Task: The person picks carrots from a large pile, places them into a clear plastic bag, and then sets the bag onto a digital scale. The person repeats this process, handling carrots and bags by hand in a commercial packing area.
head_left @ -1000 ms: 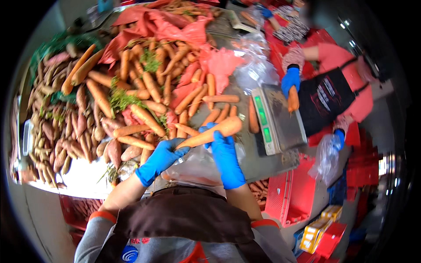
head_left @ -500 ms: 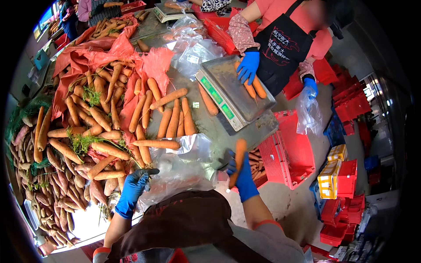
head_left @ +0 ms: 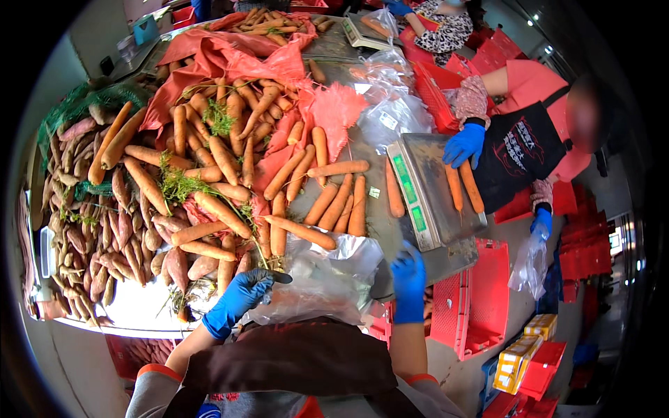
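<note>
My left hand (head_left: 242, 301), in a blue glove with dark fingertips, is closed at the left edge of a clear plastic bag (head_left: 317, 282) lying at the near table edge. What its fingers pinch, if anything, is too small to make out. My right hand (head_left: 409, 279), also blue-gloved, is raised right of the bag, just below the scale. Its slightly blurred fingers are apart and hold nothing. A single carrot (head_left: 301, 232) lies across the far left of the bag. Beyond it, several carrots (head_left: 357, 206) rest side by side near a digital scale (head_left: 435, 202).
Many carrots (head_left: 226, 160) lie heaped on red sacking (head_left: 209, 56); sweet potatoes (head_left: 132, 230) cover the left. A co-worker's gloved hand (head_left: 465, 145) touches two carrots (head_left: 472, 187) on the scale; their other hand (head_left: 541, 223) holds a plastic bag. A red crate (head_left: 481, 299) stands right.
The carrot that was in my right hand is gone from it, and its fingers have opened. My view has swung left. My left hand remains by the bag's left edge.
</note>
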A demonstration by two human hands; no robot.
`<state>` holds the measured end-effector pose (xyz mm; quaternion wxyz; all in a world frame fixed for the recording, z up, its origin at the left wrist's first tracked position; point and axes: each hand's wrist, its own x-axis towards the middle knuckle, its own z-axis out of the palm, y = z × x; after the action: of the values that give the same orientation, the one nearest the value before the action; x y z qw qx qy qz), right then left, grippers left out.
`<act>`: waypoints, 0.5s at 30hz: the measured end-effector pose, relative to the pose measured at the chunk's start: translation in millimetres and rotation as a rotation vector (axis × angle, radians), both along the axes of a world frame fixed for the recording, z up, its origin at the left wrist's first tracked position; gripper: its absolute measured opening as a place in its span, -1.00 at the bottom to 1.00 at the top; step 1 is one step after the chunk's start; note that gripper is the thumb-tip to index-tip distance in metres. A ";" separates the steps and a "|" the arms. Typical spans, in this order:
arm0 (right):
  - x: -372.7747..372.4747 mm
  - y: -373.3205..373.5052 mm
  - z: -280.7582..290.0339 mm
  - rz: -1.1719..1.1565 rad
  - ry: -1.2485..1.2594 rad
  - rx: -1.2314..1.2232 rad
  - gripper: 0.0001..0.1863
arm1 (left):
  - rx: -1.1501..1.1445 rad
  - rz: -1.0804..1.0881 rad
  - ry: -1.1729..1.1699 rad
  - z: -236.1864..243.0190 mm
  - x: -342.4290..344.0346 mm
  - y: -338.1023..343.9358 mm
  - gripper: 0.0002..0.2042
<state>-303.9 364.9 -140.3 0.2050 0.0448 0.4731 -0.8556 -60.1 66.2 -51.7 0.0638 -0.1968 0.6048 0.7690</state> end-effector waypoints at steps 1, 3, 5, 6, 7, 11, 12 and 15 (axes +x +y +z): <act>-5.4 -31.4 8.4 0.028 0.003 0.096 -0.62 | 0.013 0.010 -0.030 6.0 1.7 -1.7 -0.62; -24.6 -87.1 24.0 0.109 0.011 0.206 -0.72 | 0.028 0.041 -0.023 5.6 12.7 -4.2 -0.61; -48.0 -124.4 21.6 0.066 0.062 0.303 -0.74 | 0.049 0.071 -0.051 0.7 24.8 -8.1 -0.60; -74.6 -134.7 -2.9 0.016 0.204 0.373 -0.71 | 0.064 0.087 -0.035 1.7 27.9 -8.1 -0.60; -108.9 -137.5 -44.2 -0.051 0.347 0.446 -0.67 | 0.063 0.072 -0.029 -1.7 28.3 -9.3 -0.60; -108.7 -173.1 -45.6 0.190 0.761 1.609 -0.46 | 0.093 0.150 0.004 -12.8 39.3 -11.1 -0.62; -108.4 -174.6 -51.3 0.180 0.703 1.576 -0.43 | 0.098 0.158 0.007 -15.4 39.9 -12.3 -0.63; -115.0 -163.6 -73.9 0.231 0.567 1.442 -0.38 | 0.141 0.198 0.006 -39.9 42.8 -13.0 -0.69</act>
<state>-418.9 201.3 -214.2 0.0842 -0.1026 0.9481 -0.2891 -17.3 53.2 -91.6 -0.0007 -0.2482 0.5269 0.8129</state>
